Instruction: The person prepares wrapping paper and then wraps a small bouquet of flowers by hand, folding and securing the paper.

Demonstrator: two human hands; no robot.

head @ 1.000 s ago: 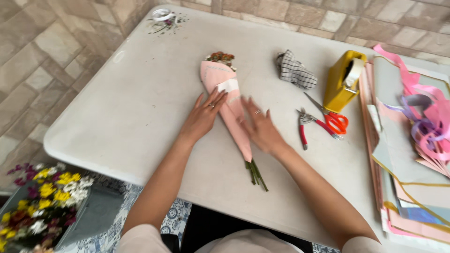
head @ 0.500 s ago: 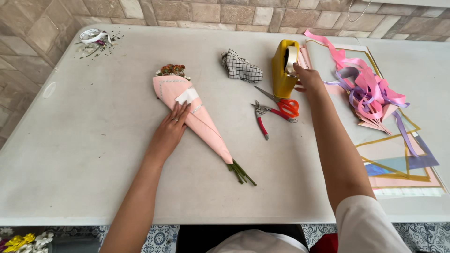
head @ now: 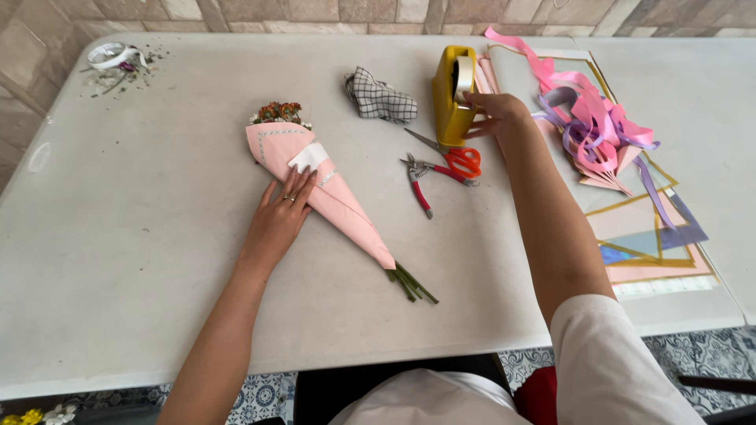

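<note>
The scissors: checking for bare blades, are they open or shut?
Shut: the orange-handled scissors lie flat on the table, blades together.

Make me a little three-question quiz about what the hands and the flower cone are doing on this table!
1. True or false: the left hand lies flat on the pink paper cone.
2. What does the right hand touch? A) orange-handled scissors B) yellow tape dispenser C) checked cloth
3. Fill in: green ___ stick out of the cone's narrow end.

Key: 1 true. 2 B. 3 stems.
</note>
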